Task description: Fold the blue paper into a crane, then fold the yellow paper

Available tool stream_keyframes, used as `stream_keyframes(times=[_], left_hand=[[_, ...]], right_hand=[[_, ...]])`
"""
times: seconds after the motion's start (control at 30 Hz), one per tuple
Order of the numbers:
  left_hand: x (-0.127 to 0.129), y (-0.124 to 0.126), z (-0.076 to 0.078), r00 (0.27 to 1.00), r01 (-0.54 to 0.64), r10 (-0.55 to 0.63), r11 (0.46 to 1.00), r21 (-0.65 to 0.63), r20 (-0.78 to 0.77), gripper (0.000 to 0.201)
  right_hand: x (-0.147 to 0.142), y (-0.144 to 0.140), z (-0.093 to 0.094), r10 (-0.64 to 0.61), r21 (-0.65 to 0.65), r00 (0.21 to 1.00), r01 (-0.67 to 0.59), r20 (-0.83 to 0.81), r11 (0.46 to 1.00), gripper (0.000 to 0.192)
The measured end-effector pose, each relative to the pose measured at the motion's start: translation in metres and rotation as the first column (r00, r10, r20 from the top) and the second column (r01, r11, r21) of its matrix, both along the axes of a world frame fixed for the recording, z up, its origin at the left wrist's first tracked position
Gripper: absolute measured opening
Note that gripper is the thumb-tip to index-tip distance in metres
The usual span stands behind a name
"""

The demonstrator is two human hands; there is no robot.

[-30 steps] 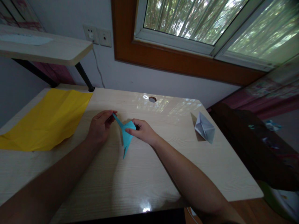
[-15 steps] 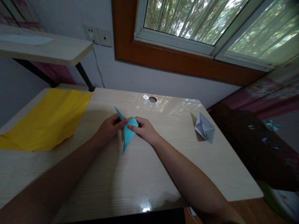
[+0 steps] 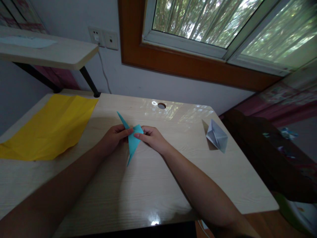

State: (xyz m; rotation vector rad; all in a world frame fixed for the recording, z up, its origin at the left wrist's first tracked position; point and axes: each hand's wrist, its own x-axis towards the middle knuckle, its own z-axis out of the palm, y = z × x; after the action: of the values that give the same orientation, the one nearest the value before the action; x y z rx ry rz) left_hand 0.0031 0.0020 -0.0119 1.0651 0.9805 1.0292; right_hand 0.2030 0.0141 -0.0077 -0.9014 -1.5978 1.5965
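Observation:
Between my two hands is a piece of folded turquoise paper, with one narrow point sticking up at the far left and another pointing down toward me. My left hand pinches its left side, thumb on top. On the right side, my right hand grips the paper with the thumb lying across its face and the fingers curled behind it. The thumbs are close together near the middle of the paper. Fingers under the paper are partly hidden. The paper is held over the light wood-grain table.
A large yellow sheet lies on the table's left. Toward the right edge sits a folded grey-white paper shape. A raised shelf stands at the back left, and a round cable hole is near the wall.
The turquoise paper has shifted slightly left and turned a little, its upper point leaning further left. Both hands keep their hold on it.

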Motion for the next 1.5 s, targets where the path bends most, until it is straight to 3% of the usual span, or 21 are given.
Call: stream_keyframes(times=[0.1, 0.3, 0.5, 0.73, 1.17, 1.5], left_hand=[[0.0, 0.0, 0.001, 0.998, -0.005, 0.007, 0.999, -0.04, 0.064, 0.026], [0.001, 0.0, 0.0, 0.996, -0.064, 0.063, 0.998, 0.009, 0.061, 0.022], [-0.001, 0.0, -0.003, 0.995, -0.072, 0.08, 0.991, 0.109, -0.064, 0.025], [0.003, -0.004, 0.006, 0.97, -0.081, 0.124, 0.976, 0.204, -0.209, 0.034], [0.002, -0.002, -0.001, 0.991, -0.05, 0.069, 0.985, 0.163, -0.118, 0.025], [0.002, 0.0, -0.001, 0.981, -0.182, 0.19, 0.97, 0.165, -0.035, 0.014]], right_hand=[[-0.001, 0.0, 0.0, -0.008, -0.014, 1.0, 0.008, -0.028, 1.0, 0.038], [-0.001, 0.001, -0.005, -0.039, -0.016, 0.998, 0.038, -0.043, 0.999, 0.039], [0.001, 0.0, -0.005, -0.076, -0.005, 0.997, 0.076, -0.028, 0.997, 0.041], [0.001, 0.0, 0.002, -0.004, 0.011, 1.0, 0.004, -0.005, 1.0, 0.039], [0.003, 0.0, -0.002, 0.048, -0.022, 0.998, -0.049, -0.048, 0.999, 0.037], [0.005, 0.003, -0.004, 0.059, 0.011, 0.998, -0.059, -0.01, 0.998, 0.034]])
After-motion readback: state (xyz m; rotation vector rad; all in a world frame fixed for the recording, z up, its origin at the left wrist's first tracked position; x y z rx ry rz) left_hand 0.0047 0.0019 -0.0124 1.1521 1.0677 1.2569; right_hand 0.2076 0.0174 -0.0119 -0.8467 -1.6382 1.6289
